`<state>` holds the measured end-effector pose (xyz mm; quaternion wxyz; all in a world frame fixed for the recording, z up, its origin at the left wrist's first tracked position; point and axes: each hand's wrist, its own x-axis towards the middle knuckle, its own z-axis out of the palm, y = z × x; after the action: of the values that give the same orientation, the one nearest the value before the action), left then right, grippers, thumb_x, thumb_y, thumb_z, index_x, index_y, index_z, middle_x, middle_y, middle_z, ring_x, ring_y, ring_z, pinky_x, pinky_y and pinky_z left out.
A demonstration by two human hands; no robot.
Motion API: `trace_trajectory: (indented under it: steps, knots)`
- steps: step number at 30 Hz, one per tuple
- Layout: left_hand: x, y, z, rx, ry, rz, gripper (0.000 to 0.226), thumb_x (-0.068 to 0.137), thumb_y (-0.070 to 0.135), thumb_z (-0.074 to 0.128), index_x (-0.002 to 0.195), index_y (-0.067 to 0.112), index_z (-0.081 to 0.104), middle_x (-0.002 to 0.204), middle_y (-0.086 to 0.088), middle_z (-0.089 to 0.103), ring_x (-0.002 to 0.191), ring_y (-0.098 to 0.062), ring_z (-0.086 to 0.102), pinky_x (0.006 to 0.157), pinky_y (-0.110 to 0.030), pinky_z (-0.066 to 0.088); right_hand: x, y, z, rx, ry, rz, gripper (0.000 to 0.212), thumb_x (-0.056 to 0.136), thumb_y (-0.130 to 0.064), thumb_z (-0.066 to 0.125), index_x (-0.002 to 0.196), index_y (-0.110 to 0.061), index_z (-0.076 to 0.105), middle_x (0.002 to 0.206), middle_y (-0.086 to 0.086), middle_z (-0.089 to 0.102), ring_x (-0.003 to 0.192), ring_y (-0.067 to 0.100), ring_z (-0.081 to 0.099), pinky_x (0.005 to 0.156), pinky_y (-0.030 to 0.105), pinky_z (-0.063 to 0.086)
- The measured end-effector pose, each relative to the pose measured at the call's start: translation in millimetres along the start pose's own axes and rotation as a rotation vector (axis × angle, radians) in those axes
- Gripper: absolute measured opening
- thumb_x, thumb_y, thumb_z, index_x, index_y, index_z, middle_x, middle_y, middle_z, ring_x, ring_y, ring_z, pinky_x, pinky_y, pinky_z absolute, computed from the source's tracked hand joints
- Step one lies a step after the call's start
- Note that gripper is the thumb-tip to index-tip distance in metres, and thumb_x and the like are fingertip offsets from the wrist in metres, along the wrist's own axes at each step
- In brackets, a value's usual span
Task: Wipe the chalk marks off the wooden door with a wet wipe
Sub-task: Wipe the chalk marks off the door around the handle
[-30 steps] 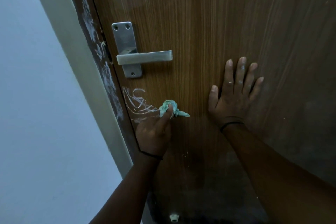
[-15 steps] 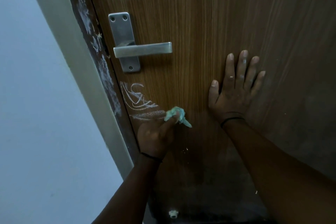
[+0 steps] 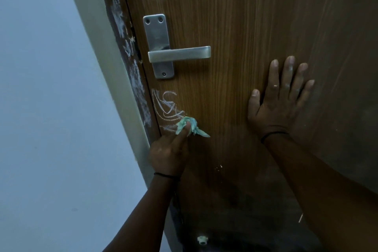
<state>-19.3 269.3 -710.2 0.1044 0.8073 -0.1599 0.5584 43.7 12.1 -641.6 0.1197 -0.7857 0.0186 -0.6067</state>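
left hand (image 3: 168, 149) pinches the crumpled wet wipe (image 3: 189, 128) against the wooden door (image 3: 235, 16) — right at the chalk marks (image 3: 166, 106) below the handle (image 3: 180, 54) — right hand (image 3: 280, 98) splayed flat, holding nothing.

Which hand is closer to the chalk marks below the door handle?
Left. The left hand presses the wet wipe against the lower edge of the chalk marks. The right hand lies flat on the wooden door, well off to their right.

The wet wipe (image 3: 187, 127) in my left grip (image 3: 169, 153) is pale green; white chalk marks (image 3: 166, 106) swirl on the brown, vertically grained wooden door (image 3: 235, 16), below a matte silver lever handle (image 3: 180, 55).
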Motion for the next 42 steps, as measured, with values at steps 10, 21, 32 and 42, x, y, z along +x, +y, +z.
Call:
trace_trajectory:
  steps: [10,21,32,42]
  knots:
    - [-5.0,14.6,-7.0,-0.028,0.002,-0.692,0.03,0.094,0.027,0.061,0.12,0.017,0.071,0.081,-0.015,0.075,0.061,-0.032,0.065,0.057,-0.033,0.049,-0.9,-0.6,-0.3,-0.007,0.015,-0.004,0.065,0.099,-0.045,0.031,0.156,-0.019,0.014,0.162,0.014,0.019,0.15,0.037,0.013,0.119,0.059,0.01]
    - [-3.0,39.5,22.2,-0.09,0.066,-0.033,0.04,0.092,0.018,0.061,0.129,0.008,0.05,0.081,-0.011,0.074,0.062,-0.02,0.067,0.05,-0.031,0.054,-0.8,-0.4,1.6,-0.01,0.026,-0.006,0.066,0.098,-0.045,0.032,0.156,-0.02,0.014,0.162,0.014,0.018,0.15,0.036,0.012,0.119,0.059,0.011]
    - [1.6,7.5,-2.2,0.01,-0.003,-0.155,0.036,0.088,0.023,0.06,0.12,0.013,0.071,0.065,-0.008,0.067,0.048,-0.023,0.059,0.043,-0.028,0.044,2.2,-3.2,-1.9,0.007,0.005,-0.004,0.066,0.098,-0.046,0.031,0.156,-0.021,0.013,0.163,0.013,0.017,0.15,0.036,0.011,0.119,0.058,0.009]
    - [17.2,0.7,-27.0,0.093,-0.079,-0.119,0.051,0.068,0.013,0.088,0.117,0.01,0.072,0.063,-0.009,0.069,0.044,-0.023,0.059,0.041,-0.024,0.042,30.9,-66.6,-22.1,0.141,-0.062,-0.315,0.065,0.096,-0.037,0.047,0.154,-0.017,0.025,0.163,0.01,0.018,0.152,0.027,0.009,0.121,0.057,0.005]
